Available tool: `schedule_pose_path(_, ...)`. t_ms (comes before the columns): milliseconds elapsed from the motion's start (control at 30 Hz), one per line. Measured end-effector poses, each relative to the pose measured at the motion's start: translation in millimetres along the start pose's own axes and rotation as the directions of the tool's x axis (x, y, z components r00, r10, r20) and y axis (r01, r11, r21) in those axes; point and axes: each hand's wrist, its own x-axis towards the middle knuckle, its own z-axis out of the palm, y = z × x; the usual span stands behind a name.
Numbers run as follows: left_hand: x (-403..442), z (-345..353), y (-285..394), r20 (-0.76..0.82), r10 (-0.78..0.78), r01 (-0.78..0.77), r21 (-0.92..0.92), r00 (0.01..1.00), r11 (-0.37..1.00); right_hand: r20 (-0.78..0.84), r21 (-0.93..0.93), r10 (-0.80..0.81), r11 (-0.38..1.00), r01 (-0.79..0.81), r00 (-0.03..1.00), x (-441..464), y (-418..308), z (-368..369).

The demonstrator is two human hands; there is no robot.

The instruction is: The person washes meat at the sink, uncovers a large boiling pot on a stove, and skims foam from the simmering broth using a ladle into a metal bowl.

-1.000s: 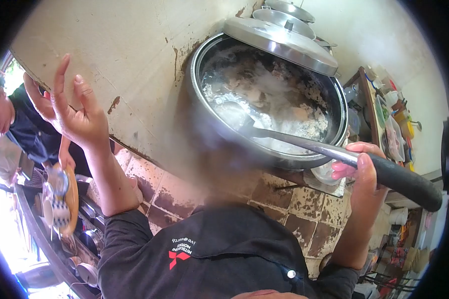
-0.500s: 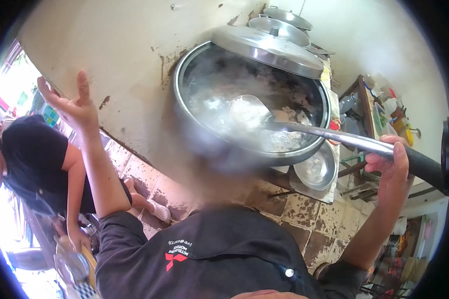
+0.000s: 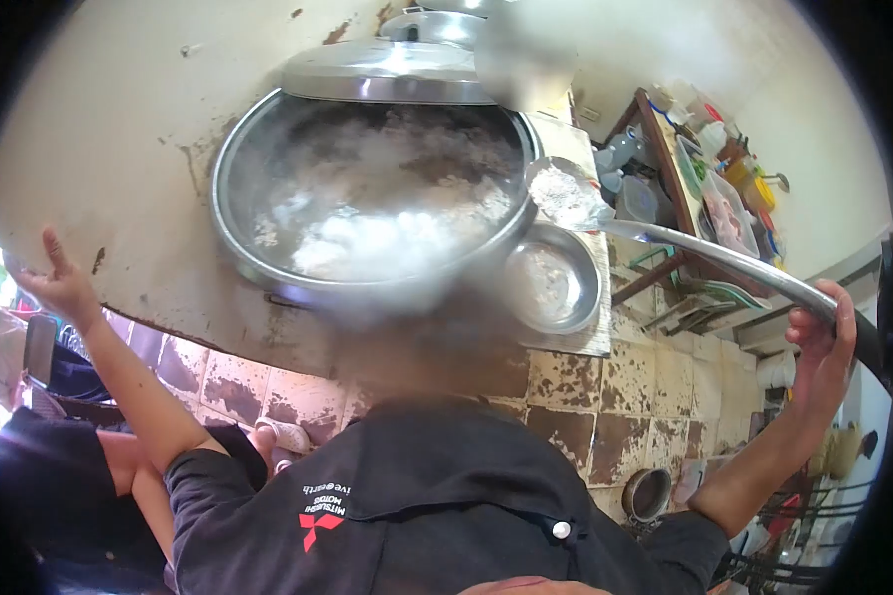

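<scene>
My right hand is wrapped round the long metal handle of a ladle. The ladle's bowl is beyond the pot's right rim, at the far edge of a metal basin, and carries whitish foam. Some pale residue lies in the basin. Left of it stands a large, wide pot, steaming, with white froth and brownish liquid inside; steam blurs its near side. A metal lid leans across the pot's back rim. My left hand is held out at the far left, fingers apart, holding nothing.
A pale, chipped surface surrounds the pot's left side. More metal pots stand behind the lid. At the right is a wooden shelf with bottles and containers. Another person in dark clothing is at lower left, above the worn tiled floor.
The ladle has come out of the pot and moved right to the basin, carrying foam. My right hand has shifted right. The view has turned, and my left hand appears lower and farther left.
</scene>
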Motion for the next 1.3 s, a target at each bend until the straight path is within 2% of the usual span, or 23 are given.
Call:
schedule_pose_path(33,0.3,-0.4,-6.7,-0.001,0.035,-0.035,-0.016,0.999,0.999,-0.007,0.013,0.025,1.0,-0.024,1.0,-1.7,4.6,-10.8)
schedule_pose_path(133,-2.2,0.3,-16.5,-0.035,0.031,-0.025,0.165,0.999,0.986,-0.074,-0.017,0.034,0.999,-0.035,0.997,-14.0,20.0,-15.9)
schedule_pose_path(167,-3.5,0.0,-17.0,-0.029,0.019,-0.014,0.171,0.999,0.985,-0.105,-0.039,-0.02,0.999,0.016,0.994,-22.6,25.2,-6.6)
schedule_pose_path(267,-5.5,-1.5,-56.1,-0.012,-0.059,0.06,0.284,0.998,0.957,-0.119,-0.06,0.03,0.997,-0.038,0.992,-30.5,67.7,-11.9)
schedule_pose_path(300,-6.6,-1.9,-73.4,-0.017,-0.096,0.096,0.348,0.995,0.932,-0.084,-0.047,0.061,0.997,-0.065,0.995,-34.2,85.2,-12.7)
schedule_pose_path(367,-10.4,0.7,-74.0,-0.094,-0.008,0.034,0.287,0.996,0.957,-0.035,-0.019,0.107,0.994,-0.108,0.994,-44.2,120.0,-8.6)
schedule_pose_path(467,-11.9,-0.3,-113.0,-0.112,0.072,-0.022,0.396,0.991,0.918,0.024,0.034,0.147,0.988,-0.147,0.989,-63.1,168.7,5.3)
schedule_pose_path(533,-11.6,-2.2,-131.4,-0.104,0.095,-0.036,0.463,0.99,0.886,0.134,-0.083,0.12,0.991,-0.109,0.984,-72.6,188.3,8.8)
schedule_pose_path(567,-10.7,-1.7,-139.0,-0.111,0.101,-0.039,0.462,0.989,0.886,0.189,-0.189,0.108,0.979,-0.072,0.976,-77.3,191.7,9.3)
schedule_pose_path(633,-10.3,-2.4,-138.3,-0.103,0.042,0.011,0.474,0.994,0.88,0.368,-0.315,-0.158,0.906,0.283,0.916,-73.1,199.4,11.4)
schedule_pose_path(700,-14.3,-1.1,-137.9,-0.079,-0.094,0.121,0.5,0.992,0.857,0.536,-0.315,-0.38,0.738,0.596,0.754,-64.6,193.4,10.9)
schedule_pose_path(800,-12.5,-2.7,-165.5,-0.097,-0.096,0.124,0.356,0.991,0.926,0.632,-0.309,-0.373,0.682,0.663,0.679,-52.5,175.1,12.0)
schedule_pose_path(833,-10.1,-5.8,-164.5,-0.096,-0.079,0.106,0.319,0.992,0.942,0.616,-0.343,-0.295,0.734,0.586,0.73,-50.3,178.9,4.6)
schedule_pose_path(867,-12.6,-7.0,-164.7,-0.075,-0.042,0.062,0.296,0.996,0.953,0.563,-0.374,-0.337,0.71,0.597,0.754,-44.8,182.9,-1.5)
schedule_pose_path(900,-16.4,-4.8,-162.4,-0.064,-0.033,0.05,0.285,0.997,0.957,0.441,-0.447,-0.246,0.774,0.449,0.863,-43.8,181.1,-8.2)
schedule_pose_path(967,-25.0,6.1,-161.5,-0.053,-0.044,0.057,0.276,0.998,0.959,0.127,-0.278,-0.176,0.938,0.205,0.976,-27.2,174.5,-16.9)
schedule_pose_path(1000,-30.0,14.4,-165.5,-0.057,-0.065,0.079,0.28,0.996,0.957,-0.036,-0.136,-0.133,0.982,0.127,0.99,-19.1,171.4,-21.4)
schedule_pose_path(1033,-31.5,16.6,-170.5,-0.068,-0.082,0.098,0.294,0.994,0.951,-0.116,-0.219,-0.16,0.967,0.132,0.98,-7.6,155.1,-26.7)
schedule_pose_path(1067,-29.3,9.4,-173.8,-0.075,-0.092,0.111,0.317,0.993,0.942,-0.132,-0.206,-0.243,0.955,0.214,0.961,4.3,146.9,-32.6)
schedule_pose_path(1133,-25.3,-8.1,-147.6,-0.093,-0.118,0.144,0.377,0.989,0.915,-0.129,-0.002,-0.159,0.987,0.16,0.979,25.0,131.7,-52.9)
schedule_pose_path(1167,-23.1,-13.1,-119.7,-0.107,-0.132,0.165,0.41,0.985,0.897,-0.229,-0.215,-0.346,0.929,0.3,0.91,36.1,125.9,-40.5)
schedule_pose_path(1200,-21.3,-3.5,-73.2,-0.134,-0.147,0.192,0.447,0.98,0.874,-0.292,-0.43,-0.534,0.814,0.389,0.794,42.4,122.1,-27.3)
schedule_pose_path(1300,-22.6,-0.6,-58.6,-0.161,-0.172,0.221,0.373,0.972,0.901,0.003,0.141,-0.387,0.913,0.382,0.922,66.8,115.6,14.3)
